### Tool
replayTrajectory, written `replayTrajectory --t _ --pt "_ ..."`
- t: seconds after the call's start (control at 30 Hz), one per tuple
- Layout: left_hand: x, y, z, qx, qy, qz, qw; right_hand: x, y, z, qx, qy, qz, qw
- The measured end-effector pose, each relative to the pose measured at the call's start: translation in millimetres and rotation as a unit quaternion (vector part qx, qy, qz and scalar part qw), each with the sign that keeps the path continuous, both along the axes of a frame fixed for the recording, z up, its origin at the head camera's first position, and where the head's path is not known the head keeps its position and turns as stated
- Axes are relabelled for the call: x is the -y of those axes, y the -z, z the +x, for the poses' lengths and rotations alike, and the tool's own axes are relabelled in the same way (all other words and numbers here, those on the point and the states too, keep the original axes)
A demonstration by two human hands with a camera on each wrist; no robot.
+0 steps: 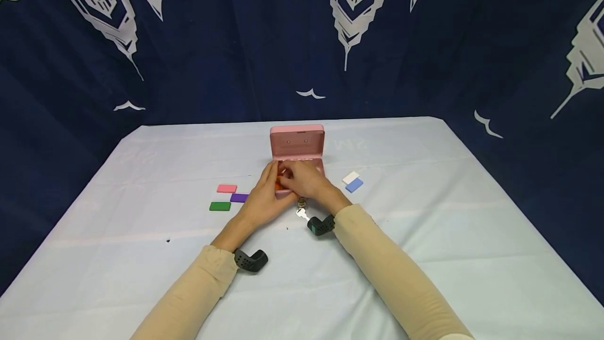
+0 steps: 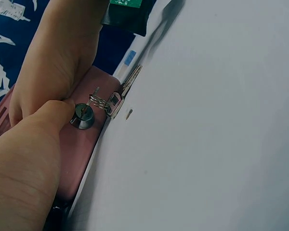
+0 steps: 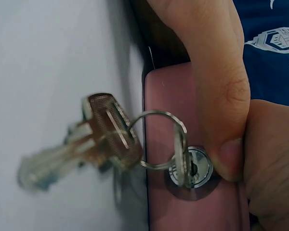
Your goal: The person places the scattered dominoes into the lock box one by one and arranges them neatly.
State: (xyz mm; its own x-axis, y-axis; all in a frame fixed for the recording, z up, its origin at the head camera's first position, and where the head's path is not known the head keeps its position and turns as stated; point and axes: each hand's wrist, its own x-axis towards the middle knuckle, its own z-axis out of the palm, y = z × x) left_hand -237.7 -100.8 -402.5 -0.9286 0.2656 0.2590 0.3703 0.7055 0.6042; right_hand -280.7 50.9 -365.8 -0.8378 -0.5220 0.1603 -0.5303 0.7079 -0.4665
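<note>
A pink cash box (image 1: 297,140) stands with its lid raised. A key (image 3: 183,156) sits in its round lock (image 3: 202,166); a second key (image 3: 111,132) hangs from the same ring. My left hand (image 1: 264,198) rests at the box's front left corner, fingers straight along the left side, thumb against the front beside the lock. Over the rim reaches my right hand (image 1: 304,178), its bent fingers inside the box. Right by those fingertips shows something orange (image 1: 279,184), mostly covered; I cannot tell whether the right hand holds it.
Left of the box lie flat pink (image 1: 227,188), purple (image 1: 238,198) and green (image 1: 219,206) pieces. A white piece (image 1: 351,177) and a blue piece (image 1: 354,185) lie to the right. White cloth covers the table (image 1: 141,256); a dark patterned curtain (image 1: 236,41) hangs behind.
</note>
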Motion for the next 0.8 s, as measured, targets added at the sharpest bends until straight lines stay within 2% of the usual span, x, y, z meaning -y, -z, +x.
replayTrajectory --t 0.17,0.43,0.6,0.8 --pt "0.4 1.0 0.7 -0.005 0.003 0.008 1.0000 -2.6 -1.2 -0.3 -0.012 -0.024 0.005 0.9996" --pt "0.5 -0.6 1.0 0.002 -0.002 0.009 1.0000 -16.9 -15.9 1.1 0.045 -0.108 -0.008 0.9931" --pt "-0.2 -2.0 1.5 0.016 -0.010 -0.001 0.9998 -23.2 -21.4 1.8 0.056 -0.124 0.007 0.9907" --pt "-0.9 -2.7 2.1 0.014 -0.008 0.003 0.9999 -31.9 -24.2 -0.9 0.087 -0.113 0.014 0.9897"
